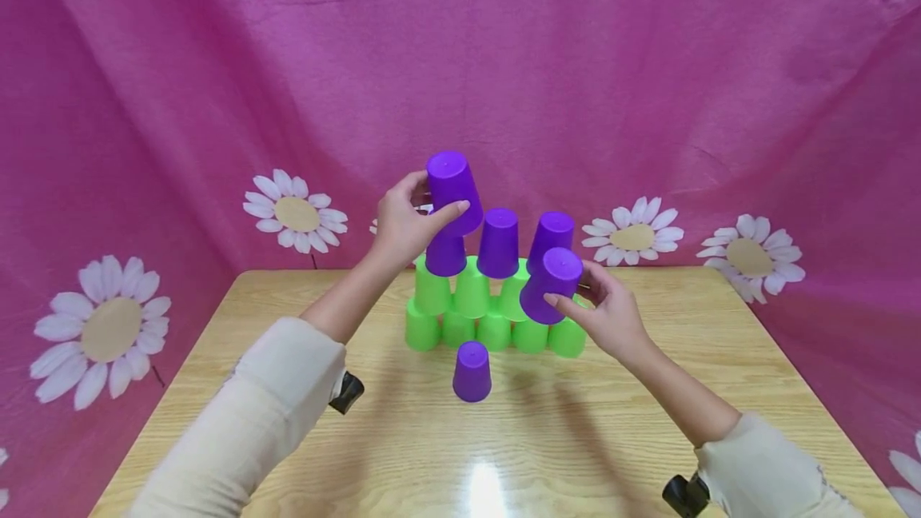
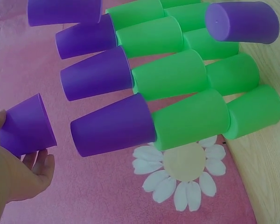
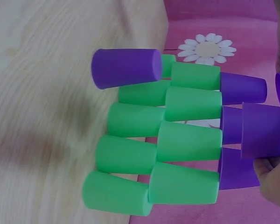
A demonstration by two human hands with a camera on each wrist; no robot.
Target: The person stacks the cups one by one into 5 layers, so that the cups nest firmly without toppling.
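Note:
Upside-down cups form a stepped wall: two rows of several green cups [image 1: 471,290] below, then three purple cups [image 1: 498,245] on top. My left hand [image 1: 400,222] grips a purple cup [image 1: 452,186], mouth down and slightly tilted, over the left end of the purple row. In the left wrist view, a gap shows between this held cup [image 2: 25,126] and the stacked cups. My right hand [image 1: 613,316] holds another purple cup [image 1: 550,286] by its sides, thumb toward me. From the head, that cup covers part of the wall's right end.
A single purple cup [image 1: 472,372] stands upside down on the wooden table [image 1: 403,454], nearer me than the wall. Behind the table hangs a pink cloth [image 1: 504,62] with white flowers. Black wrist devices [image 1: 348,392] sit below both sleeves.

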